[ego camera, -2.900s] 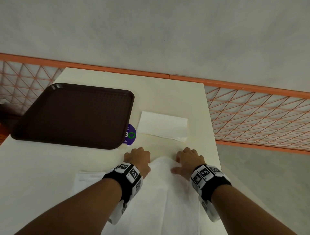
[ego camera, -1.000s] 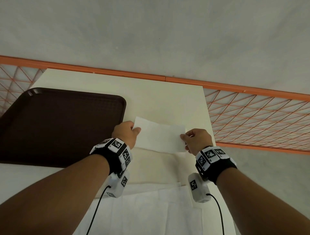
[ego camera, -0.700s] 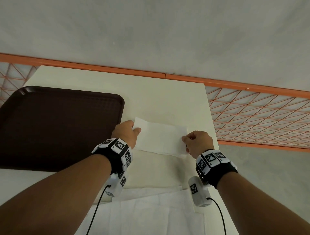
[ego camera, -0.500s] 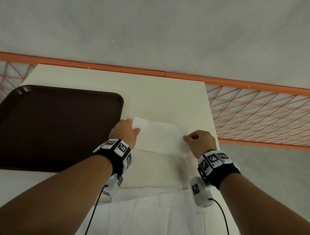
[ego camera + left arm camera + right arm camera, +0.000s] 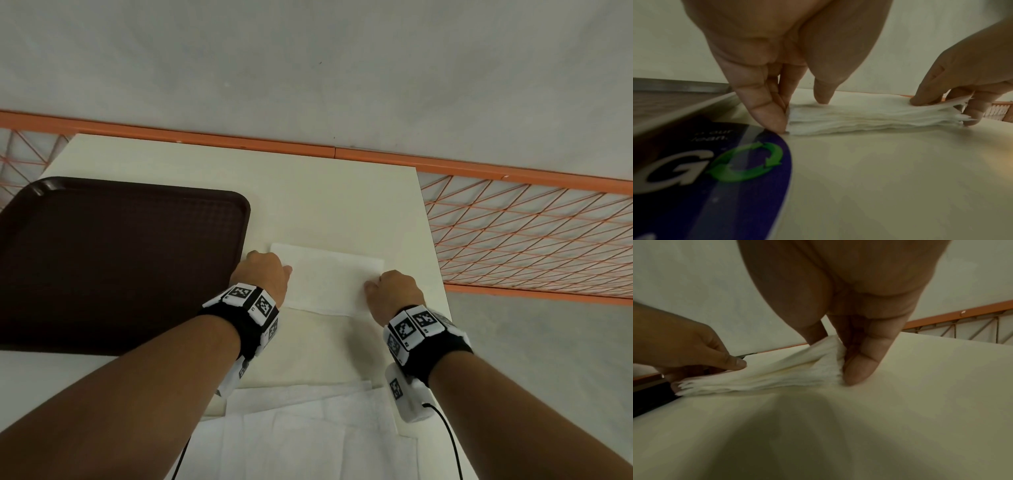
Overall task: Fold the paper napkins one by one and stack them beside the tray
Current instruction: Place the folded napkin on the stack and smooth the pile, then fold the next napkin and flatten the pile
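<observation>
both hands are on the stack (image 5: 334,277) of folded napkins, which sits on the table (image 5: 329,198) just to the right of the tray (image 5: 113,263), close to the tray's right edge but not on it. the left hand (image 5: 262,275) has the stack's left end, thumb (image 5: 823,91) pressed on top and the other fingers (image 5: 764,105) curled down against the end, tips touching the table, so it's pinching that end. the right hand (image 5: 394,293) does the same on the right end: in the right wrist view its thumb (image 5: 813,332) sits on top and a finger (image 5: 865,363) is tucked in at the side, with the top layers bunched up a bit between them. the stack (image 5: 764,378) looks like several layers, edges a little ragged at the ends. next to the left fingertips there's a dark blue sticker (image 5: 731,170) on the table with a green arrow ring and a big "g", partly under the tray edge. closer to the person there's a pile of unfolded napkins (image 5: 308,431) spread flat, overlapping each other. both wrists wear black bands with black and white marker tags. behind the table runs an orange rail (image 5: 342,152) with an orange wire grid (image 5: 527,236) to the right.
</observation>
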`<act>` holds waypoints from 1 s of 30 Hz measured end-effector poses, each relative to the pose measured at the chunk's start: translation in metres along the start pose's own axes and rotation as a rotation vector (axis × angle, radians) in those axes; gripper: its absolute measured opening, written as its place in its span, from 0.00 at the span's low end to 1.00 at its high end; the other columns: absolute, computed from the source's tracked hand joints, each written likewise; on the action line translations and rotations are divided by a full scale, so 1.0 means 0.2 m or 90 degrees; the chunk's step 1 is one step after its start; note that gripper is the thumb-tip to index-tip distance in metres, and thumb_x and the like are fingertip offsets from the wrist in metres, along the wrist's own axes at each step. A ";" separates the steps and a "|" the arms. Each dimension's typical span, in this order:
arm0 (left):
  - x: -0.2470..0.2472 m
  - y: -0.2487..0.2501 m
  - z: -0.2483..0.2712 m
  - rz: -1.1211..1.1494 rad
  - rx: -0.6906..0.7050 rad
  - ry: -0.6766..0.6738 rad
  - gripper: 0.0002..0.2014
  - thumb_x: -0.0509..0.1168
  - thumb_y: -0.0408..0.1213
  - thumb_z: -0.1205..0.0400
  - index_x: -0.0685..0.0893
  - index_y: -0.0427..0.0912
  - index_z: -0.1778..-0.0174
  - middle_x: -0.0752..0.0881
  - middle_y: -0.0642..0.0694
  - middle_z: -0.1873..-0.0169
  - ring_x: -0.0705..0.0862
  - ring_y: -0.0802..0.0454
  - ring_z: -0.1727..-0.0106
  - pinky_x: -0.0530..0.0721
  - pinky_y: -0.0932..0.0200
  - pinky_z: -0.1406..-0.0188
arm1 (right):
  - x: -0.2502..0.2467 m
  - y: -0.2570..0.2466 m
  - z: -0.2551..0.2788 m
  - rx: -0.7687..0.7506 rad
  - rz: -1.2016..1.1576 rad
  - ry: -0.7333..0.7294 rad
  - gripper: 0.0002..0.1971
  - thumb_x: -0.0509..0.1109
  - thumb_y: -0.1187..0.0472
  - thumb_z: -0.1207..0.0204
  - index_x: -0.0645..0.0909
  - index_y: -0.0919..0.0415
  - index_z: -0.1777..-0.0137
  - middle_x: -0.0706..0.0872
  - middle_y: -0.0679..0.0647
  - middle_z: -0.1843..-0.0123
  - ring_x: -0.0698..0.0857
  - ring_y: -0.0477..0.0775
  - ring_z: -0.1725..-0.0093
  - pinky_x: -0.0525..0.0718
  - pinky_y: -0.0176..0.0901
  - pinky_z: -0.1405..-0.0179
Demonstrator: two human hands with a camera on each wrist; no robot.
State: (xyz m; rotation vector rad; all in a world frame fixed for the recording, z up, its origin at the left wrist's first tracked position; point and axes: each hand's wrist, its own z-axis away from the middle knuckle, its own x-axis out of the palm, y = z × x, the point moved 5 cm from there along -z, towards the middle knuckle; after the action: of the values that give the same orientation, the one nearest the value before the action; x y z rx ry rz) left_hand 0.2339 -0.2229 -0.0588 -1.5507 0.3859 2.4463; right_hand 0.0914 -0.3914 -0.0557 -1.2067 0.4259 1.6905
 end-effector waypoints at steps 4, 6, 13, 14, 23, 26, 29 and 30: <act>-0.01 -0.01 -0.01 0.004 -0.007 -0.008 0.24 0.54 0.53 0.14 0.82 0.34 0.43 0.78 0.37 0.38 0.81 0.38 0.40 0.78 0.50 0.52 | -0.01 0.00 0.00 0.009 -0.005 -0.003 0.16 0.61 0.48 0.18 0.80 0.63 0.50 0.85 0.61 0.44 0.82 0.63 0.52 0.75 0.43 0.57; -0.02 -0.02 0.01 0.006 -0.008 -0.014 0.25 0.53 0.54 0.14 0.81 0.34 0.43 0.78 0.37 0.38 0.81 0.38 0.40 0.78 0.50 0.52 | -0.03 0.01 0.02 0.013 -0.005 -0.003 0.20 0.61 0.45 0.18 0.80 0.64 0.43 0.84 0.61 0.42 0.83 0.63 0.49 0.75 0.44 0.56; -0.06 -0.01 0.23 0.024 0.147 0.027 0.22 0.55 0.56 0.16 0.78 0.41 0.37 0.77 0.44 0.39 0.79 0.43 0.40 0.80 0.48 0.44 | -0.06 0.07 0.20 -0.025 -0.007 0.020 0.21 0.62 0.46 0.19 0.73 0.57 0.32 0.81 0.56 0.36 0.82 0.61 0.39 0.77 0.49 0.47; -0.04 -0.01 0.29 0.028 0.183 0.007 0.20 0.56 0.56 0.16 0.80 0.43 0.41 0.79 0.45 0.41 0.81 0.44 0.42 0.81 0.49 0.45 | -0.06 0.08 0.24 -0.030 -0.015 0.015 0.20 0.62 0.46 0.19 0.73 0.56 0.32 0.81 0.56 0.37 0.82 0.60 0.40 0.77 0.47 0.48; 0.32 0.16 0.90 -0.098 0.456 -0.215 0.27 0.64 0.57 0.20 0.74 0.48 0.28 0.75 0.48 0.32 0.72 0.47 0.30 0.71 0.50 0.30 | 0.04 0.26 0.57 -0.050 -0.057 -0.036 0.13 0.64 0.50 0.21 0.77 0.51 0.39 0.85 0.52 0.42 0.84 0.57 0.46 0.83 0.48 0.45; 0.41 0.21 0.96 -0.197 0.461 -0.198 0.30 0.66 0.56 0.21 0.72 0.45 0.27 0.73 0.44 0.32 0.71 0.43 0.30 0.71 0.47 0.31 | 0.08 0.33 0.64 -0.045 -0.061 -0.037 0.12 0.65 0.51 0.20 0.77 0.51 0.39 0.85 0.52 0.42 0.84 0.57 0.46 0.83 0.47 0.45; 0.44 0.21 0.97 -0.219 0.424 -0.177 0.28 0.69 0.52 0.22 0.71 0.45 0.29 0.74 0.43 0.34 0.73 0.42 0.32 0.70 0.47 0.34 | 0.13 0.40 0.70 -0.041 -0.059 -0.045 0.11 0.65 0.51 0.20 0.78 0.51 0.40 0.85 0.52 0.43 0.85 0.57 0.46 0.84 0.49 0.44; 0.45 0.20 0.97 -0.214 0.410 -0.181 0.27 0.69 0.51 0.22 0.72 0.46 0.30 0.75 0.44 0.34 0.73 0.42 0.32 0.70 0.47 0.34 | 0.15 0.42 0.72 -0.040 -0.059 -0.050 0.11 0.64 0.51 0.21 0.78 0.51 0.41 0.85 0.52 0.43 0.85 0.57 0.47 0.84 0.50 0.44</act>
State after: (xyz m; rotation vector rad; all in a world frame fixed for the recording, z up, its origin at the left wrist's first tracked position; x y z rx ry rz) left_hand 0.0192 -0.1921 -0.0567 -0.9013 0.7050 1.9626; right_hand -0.0559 -0.3103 -0.0378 -1.1831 0.2673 1.6749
